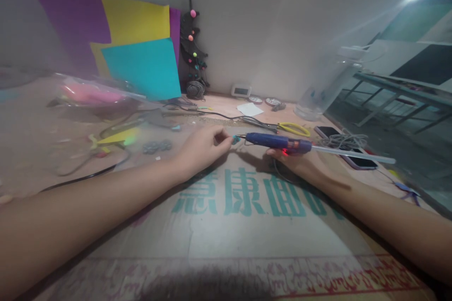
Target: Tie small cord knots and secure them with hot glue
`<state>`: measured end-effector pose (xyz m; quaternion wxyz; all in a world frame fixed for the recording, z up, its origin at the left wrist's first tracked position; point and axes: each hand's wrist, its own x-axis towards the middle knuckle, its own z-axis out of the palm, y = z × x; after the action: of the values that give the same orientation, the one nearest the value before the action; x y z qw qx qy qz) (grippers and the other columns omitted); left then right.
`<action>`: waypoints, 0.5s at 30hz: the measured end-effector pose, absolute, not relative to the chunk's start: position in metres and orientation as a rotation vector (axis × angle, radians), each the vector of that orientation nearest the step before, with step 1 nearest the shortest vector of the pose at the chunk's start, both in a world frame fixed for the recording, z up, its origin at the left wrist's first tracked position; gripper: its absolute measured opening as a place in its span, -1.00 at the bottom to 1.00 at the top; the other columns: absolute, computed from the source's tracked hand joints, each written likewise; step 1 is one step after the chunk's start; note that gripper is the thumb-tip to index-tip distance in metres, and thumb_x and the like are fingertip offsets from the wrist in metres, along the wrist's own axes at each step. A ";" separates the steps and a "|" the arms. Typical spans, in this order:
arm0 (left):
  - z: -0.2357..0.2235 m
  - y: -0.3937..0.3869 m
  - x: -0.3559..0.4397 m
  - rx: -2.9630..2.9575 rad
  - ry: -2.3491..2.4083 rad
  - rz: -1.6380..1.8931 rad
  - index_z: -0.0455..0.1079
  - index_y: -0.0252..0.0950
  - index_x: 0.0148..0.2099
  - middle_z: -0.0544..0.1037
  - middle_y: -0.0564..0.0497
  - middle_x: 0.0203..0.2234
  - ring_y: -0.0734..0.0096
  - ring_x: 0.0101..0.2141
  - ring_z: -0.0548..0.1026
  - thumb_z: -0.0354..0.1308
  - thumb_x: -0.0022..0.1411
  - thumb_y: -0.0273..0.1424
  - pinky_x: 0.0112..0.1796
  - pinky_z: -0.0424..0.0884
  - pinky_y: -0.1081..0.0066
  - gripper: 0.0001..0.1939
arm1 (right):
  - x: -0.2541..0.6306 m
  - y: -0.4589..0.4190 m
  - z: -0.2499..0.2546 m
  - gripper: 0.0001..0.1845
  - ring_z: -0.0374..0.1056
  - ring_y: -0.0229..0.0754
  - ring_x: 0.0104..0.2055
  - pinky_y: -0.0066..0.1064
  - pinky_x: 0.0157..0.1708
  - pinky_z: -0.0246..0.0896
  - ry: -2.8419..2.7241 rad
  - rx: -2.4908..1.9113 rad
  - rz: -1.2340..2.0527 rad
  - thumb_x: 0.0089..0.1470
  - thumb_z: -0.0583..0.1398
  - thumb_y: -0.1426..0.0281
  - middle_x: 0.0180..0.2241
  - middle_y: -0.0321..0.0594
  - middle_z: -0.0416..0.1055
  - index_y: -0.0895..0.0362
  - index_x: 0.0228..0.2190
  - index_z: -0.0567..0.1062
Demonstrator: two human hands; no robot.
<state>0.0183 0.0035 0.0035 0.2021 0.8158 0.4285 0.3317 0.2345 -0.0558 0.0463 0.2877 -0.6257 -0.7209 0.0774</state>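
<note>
In my right hand (pixel 294 159) is a blue hot glue gun (pixel 266 140), its red light lit. A long clear glue stick (pixel 353 153) runs out of its back end toward the right. My left hand (pixel 210 146) is closed, thumb and fingertips pinching a small teal piece (pixel 236 139). The gun's metal tip is at this piece; whether it touches, I cannot tell. Beneath both hands lies a pale sheet (pixel 219 235) printed with large green characters.
To the left lie several small grey pieces (pixel 157 146), a yellow piece (pixel 116 137) and a plastic bag with pink contents (pixel 92 93). Yellow-handled pliers (pixel 294 128), phones (pixel 358 162) and a coiled cable (pixel 342 140) lie right. Coloured sheets (pixel 143 68) and a small dark tree (pixel 192 47) stand behind.
</note>
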 end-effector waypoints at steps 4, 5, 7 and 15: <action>0.003 0.005 0.018 2.260 1.188 0.932 0.38 -0.29 -0.40 0.53 0.03 -0.45 0.35 -0.41 0.42 0.05 0.22 -0.29 -0.40 0.23 0.40 -0.78 | 0.242 -0.053 0.039 -0.75 0.33 -0.10 -0.49 -0.28 -0.50 0.30 -1.920 -1.727 0.255 -0.11 0.25 0.21 -0.56 -0.26 0.35 0.03 -0.58 0.30; 0.002 0.005 0.018 2.249 1.181 0.931 0.39 -0.29 -0.40 0.53 0.03 -0.46 0.37 -0.42 0.42 0.05 0.22 -0.29 -0.40 0.23 0.41 -0.78 | 0.245 -0.052 0.036 -0.74 0.32 -0.10 -0.49 -0.28 -0.50 0.29 -1.925 -1.742 0.246 -0.11 0.25 0.20 -0.57 -0.26 0.34 0.03 -0.58 0.30; 0.001 0.005 0.017 2.233 1.175 0.924 0.39 -0.29 -0.39 0.53 0.04 -0.47 0.38 -0.44 0.41 0.05 0.22 -0.29 -0.41 0.23 0.42 -0.78 | 0.250 -0.050 0.032 -0.74 0.31 -0.11 -0.51 -0.27 -0.51 0.27 -1.938 -1.767 0.218 -0.09 0.25 0.18 -0.58 -0.26 0.33 0.03 -0.56 0.32; 0.001 0.006 0.017 2.210 1.178 0.917 0.38 -0.30 -0.39 0.52 0.04 -0.47 0.39 -0.45 0.40 0.04 0.22 -0.27 -0.42 0.22 0.42 -0.76 | 0.257 -0.046 0.026 -0.80 0.34 -0.11 -0.48 -0.27 -0.49 0.29 -1.972 -1.674 0.235 -0.05 0.26 0.22 -0.54 -0.25 0.38 0.04 -0.53 0.39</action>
<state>0.0170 0.0058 0.0010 0.2348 0.8054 0.4294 0.3343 0.2575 -0.0462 0.0265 0.2687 -0.6209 -0.7312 0.0871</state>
